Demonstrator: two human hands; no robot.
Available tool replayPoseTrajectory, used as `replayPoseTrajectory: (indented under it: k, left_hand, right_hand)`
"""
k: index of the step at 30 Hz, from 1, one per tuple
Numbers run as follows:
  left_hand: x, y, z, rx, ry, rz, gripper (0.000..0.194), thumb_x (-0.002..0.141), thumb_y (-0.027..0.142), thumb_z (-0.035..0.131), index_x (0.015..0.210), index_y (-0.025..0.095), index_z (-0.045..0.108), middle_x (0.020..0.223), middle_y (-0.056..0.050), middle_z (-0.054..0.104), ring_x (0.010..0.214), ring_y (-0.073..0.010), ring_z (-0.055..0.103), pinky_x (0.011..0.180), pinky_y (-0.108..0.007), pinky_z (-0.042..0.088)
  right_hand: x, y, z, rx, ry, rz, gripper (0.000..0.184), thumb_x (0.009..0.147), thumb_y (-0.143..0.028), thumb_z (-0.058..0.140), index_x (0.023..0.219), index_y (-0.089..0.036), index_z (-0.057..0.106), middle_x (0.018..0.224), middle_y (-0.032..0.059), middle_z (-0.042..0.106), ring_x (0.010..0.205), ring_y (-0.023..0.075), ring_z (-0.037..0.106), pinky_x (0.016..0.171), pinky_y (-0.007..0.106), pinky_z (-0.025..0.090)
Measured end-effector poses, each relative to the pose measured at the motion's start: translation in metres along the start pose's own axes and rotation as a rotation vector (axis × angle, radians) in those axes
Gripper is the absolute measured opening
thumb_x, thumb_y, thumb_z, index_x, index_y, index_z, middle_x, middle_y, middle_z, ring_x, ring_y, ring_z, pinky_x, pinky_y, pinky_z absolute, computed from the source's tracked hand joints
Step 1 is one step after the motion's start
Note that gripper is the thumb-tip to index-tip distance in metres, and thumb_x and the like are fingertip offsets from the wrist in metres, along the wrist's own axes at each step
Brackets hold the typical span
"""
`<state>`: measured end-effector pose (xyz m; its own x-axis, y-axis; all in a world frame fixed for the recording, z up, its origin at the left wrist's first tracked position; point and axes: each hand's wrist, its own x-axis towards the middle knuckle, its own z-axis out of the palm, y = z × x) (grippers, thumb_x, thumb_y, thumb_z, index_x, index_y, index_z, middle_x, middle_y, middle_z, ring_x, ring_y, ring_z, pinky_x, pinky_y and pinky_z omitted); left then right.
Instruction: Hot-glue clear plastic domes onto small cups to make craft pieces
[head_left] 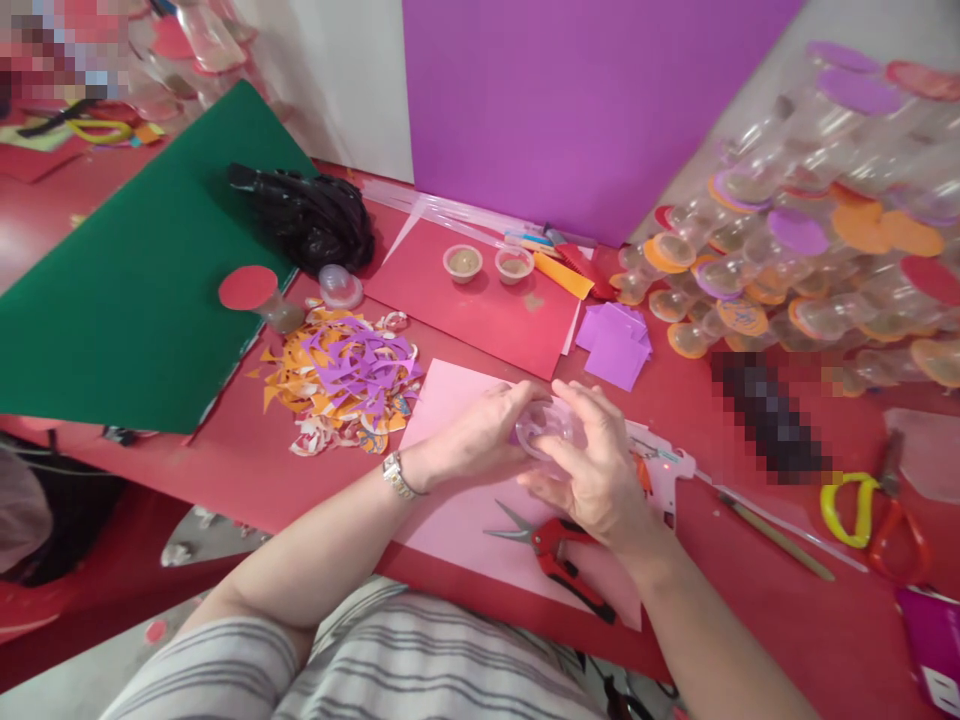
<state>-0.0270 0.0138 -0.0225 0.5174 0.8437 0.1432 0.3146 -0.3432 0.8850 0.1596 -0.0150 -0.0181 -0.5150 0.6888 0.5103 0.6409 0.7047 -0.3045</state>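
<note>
A small clear plastic cup [545,428] is between my two hands above a pink paper sheet [439,500]. My left hand [484,425], with a watch at the wrist, grips its left side. On the other side my right hand [596,465] has its fingers bent over the cup, the index fingertip at its middle. A purplish tint shows around the cup; whether paper is attached is unclear. Just below the hands lie red-handled snips [551,550] with their blades apart. Partly behind my right hand is a glue gun [664,465].
Orange and purple paper scraps [352,370] are heaped at the left, near a black plastic bag [307,215]. Two small cups of sand-coloured filling [463,263] stand on red card. Purple paper squares [619,345], scissors [874,520] and stacked plastic-cup pieces [810,230] are at the right.
</note>
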Motion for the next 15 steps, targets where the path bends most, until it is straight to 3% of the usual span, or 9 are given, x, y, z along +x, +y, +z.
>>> replayPoseTrajectory:
  k: [8,12,15]
  left_hand:
    - [-0.0009,-0.0038,0.0039,0.065,-0.01,0.012,0.035,0.074,0.009,0.063,0.105,0.018,0.049,0.098,-0.007,0.064,0.085,-0.0182,0.059,0.075,-0.032,0.049]
    - [-0.0004,-0.0033,0.0028,0.08,-0.008,-0.014,0.034,0.073,0.01,0.066,0.102,0.017,0.05,0.096,-0.007,0.064,0.083,-0.0188,0.058,0.073,-0.033,0.048]
    - [-0.0007,-0.003,0.0025,0.046,-0.001,-0.005,0.035,0.075,0.01,0.067,0.104,0.018,0.05,0.098,-0.007,0.065,0.085,-0.0187,0.06,0.074,-0.033,0.049]
  right_hand:
    - [-0.0018,0.0036,0.0033,0.039,-0.03,0.025,0.023,0.09,-0.045,0.064,0.096,-0.025,0.071,0.152,0.0081,0.045,0.137,0.035,0.045,0.113,0.062,0.04]
    - [-0.0014,0.0027,0.0029,0.025,-0.008,0.014,0.023,0.09,-0.046,0.063,0.094,-0.024,0.07,0.151,0.0095,0.046,0.136,0.0357,0.046,0.112,0.062,0.041]
    - [-0.0021,0.0016,0.0007,0.032,0.004,0.017,0.026,0.091,-0.047,0.061,0.103,-0.026,0.069,0.15,0.0092,0.046,0.137,0.0353,0.046,0.113,0.062,0.04]
